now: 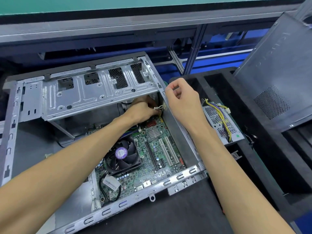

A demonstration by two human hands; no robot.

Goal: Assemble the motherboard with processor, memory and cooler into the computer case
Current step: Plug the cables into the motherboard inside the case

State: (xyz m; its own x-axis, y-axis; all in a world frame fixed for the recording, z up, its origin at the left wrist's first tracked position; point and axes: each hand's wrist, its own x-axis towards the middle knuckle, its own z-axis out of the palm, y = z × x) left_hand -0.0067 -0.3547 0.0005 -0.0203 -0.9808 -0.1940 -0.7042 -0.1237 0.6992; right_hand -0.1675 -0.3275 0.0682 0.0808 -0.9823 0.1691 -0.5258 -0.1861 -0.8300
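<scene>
Open computer case [182, 130] holding motherboard [152, 159] with cooler fan [124, 153], left hand [143, 109] pinching white connector [159, 108], right hand [182, 100] curled at case wall

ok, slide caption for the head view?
Left hand seats a white connector on the motherboard; right hand rests on the case wall.
</scene>
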